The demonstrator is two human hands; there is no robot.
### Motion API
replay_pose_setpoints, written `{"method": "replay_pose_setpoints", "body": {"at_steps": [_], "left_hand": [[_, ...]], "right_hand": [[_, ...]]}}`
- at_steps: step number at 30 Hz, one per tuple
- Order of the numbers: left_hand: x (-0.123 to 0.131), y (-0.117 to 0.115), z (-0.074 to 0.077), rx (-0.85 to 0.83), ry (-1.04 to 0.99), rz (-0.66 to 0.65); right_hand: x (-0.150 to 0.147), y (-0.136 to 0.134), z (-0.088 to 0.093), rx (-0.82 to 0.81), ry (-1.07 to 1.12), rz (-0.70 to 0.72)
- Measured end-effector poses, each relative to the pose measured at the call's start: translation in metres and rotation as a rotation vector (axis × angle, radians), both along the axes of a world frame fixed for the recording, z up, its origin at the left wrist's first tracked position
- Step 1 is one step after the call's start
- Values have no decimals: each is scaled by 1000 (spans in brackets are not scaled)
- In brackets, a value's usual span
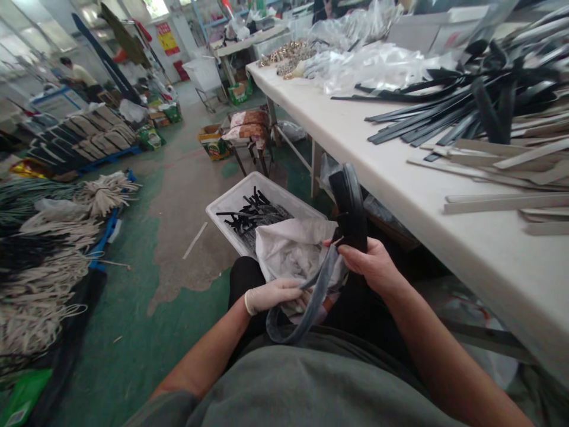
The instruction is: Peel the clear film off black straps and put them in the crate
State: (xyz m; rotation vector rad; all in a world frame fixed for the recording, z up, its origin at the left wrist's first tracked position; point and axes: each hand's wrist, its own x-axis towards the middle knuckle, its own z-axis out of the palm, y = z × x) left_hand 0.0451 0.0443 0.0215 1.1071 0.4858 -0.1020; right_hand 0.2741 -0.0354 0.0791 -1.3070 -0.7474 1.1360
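Observation:
My right hand (367,261) is closed around a bundle of black straps (351,204), which stand up folded above my fingers. From the bundle one grey-black strap (306,323) loops down over my lap. My left hand (273,295), in a pale glove, pinches a part of this strap near my knees. A white cloth or bag (291,246) lies on my lap behind the strap, touching the bin. Past it, a white plastic bin (229,228) holds short black strips (251,210) and grey pieces. The fingertips of my left hand are partly hidden.
On my right stands a long white table (338,127) with black straps (444,107), beige strips (511,160) and clear plastic bags (386,65). A stool with a cushion (246,127) is ahead. Bundles of cords (48,267) lie at left. A person (80,74) sits far back.

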Motion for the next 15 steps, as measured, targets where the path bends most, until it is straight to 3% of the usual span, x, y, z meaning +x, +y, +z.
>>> {"method": "replay_pose_setpoints", "body": {"at_steps": [5, 8, 10, 12, 15], "left_hand": [[37, -2, 38, 104, -163, 230], [54, -12, 45, 232, -127, 271], [54, -20, 38, 321, -85, 226], [45, -28, 21, 344, -53, 181], [21, -37, -16, 160, 12, 157]], "right_hand": [[-19, 2, 5, 48, -71, 95], [-23, -3, 4, -6, -46, 79], [-16, -9, 6, -40, -59, -17], [-3, -15, 7, -66, -77, -97], [20, -22, 3, -92, -79, -148]]}}
